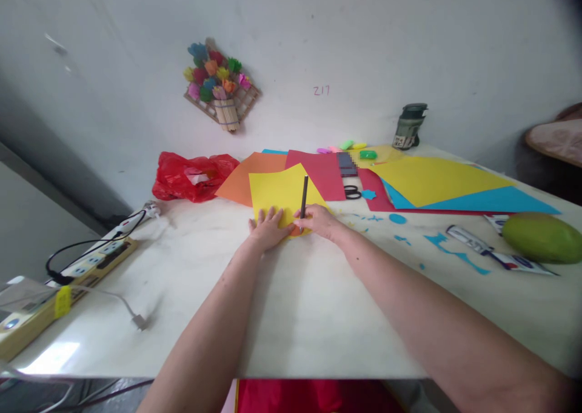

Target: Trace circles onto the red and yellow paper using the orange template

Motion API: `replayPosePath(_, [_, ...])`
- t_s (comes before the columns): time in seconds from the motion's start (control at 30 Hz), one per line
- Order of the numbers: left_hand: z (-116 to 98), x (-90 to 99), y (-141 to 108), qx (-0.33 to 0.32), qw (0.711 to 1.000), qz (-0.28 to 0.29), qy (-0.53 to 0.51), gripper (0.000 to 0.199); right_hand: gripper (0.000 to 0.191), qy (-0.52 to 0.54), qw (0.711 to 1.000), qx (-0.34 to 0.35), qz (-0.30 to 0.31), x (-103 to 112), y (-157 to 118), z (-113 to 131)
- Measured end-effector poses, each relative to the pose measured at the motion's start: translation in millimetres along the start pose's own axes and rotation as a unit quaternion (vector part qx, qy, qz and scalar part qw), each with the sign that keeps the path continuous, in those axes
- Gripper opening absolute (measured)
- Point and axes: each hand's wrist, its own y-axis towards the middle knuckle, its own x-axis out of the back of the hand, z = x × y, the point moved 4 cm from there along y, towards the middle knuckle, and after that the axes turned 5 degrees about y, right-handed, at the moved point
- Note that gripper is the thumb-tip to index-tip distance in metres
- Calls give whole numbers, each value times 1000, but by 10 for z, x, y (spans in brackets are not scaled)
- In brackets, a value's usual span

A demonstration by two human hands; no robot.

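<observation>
A yellow sheet of paper (277, 188) lies on the white table in front of me. My left hand (268, 230) rests flat on its near left part, fingers spread. In my right hand (319, 220) is a dark pencil or pen (304, 196), held nearly upright with its lower end at the paper's near edge. A small orange piece (296, 230) shows between the hands, partly covered by fingers. Just right of the yellow sheet lie black-handled scissors (352, 192) and a blue paper cutout (368, 194).
An orange sheet (240, 179) and a red plastic bag (193, 176) lie left. Blue scraps (436, 240), glue tubes (470, 239) and a green mango-like fruit (543, 237) are right, below a large yellow sheet (441, 179). A power strip (91, 264) runs along the left edge; a bottle (409, 127) stands behind.
</observation>
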Motion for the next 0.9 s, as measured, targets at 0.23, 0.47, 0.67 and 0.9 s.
replayPosePath(0.23, [-5, 1, 8, 2, 1000, 1, 4, 80, 24, -10, 1000, 5, -3, 0, -6, 8])
replayPosePath(0.47, [1, -8, 21, 3, 1000, 3, 11, 80, 23, -16, 1000, 16, -6, 1, -13, 29])
replayPosePath(0.67, [-6, -5, 16, 0, 1000, 2, 10, 80, 23, -14, 1000, 14, -8, 4, -22, 30])
replayPosePath(0.9, [-16, 22, -8, 1, 1000, 3, 9, 80, 21, -17, 1000, 20, -9, -4, -12, 29])
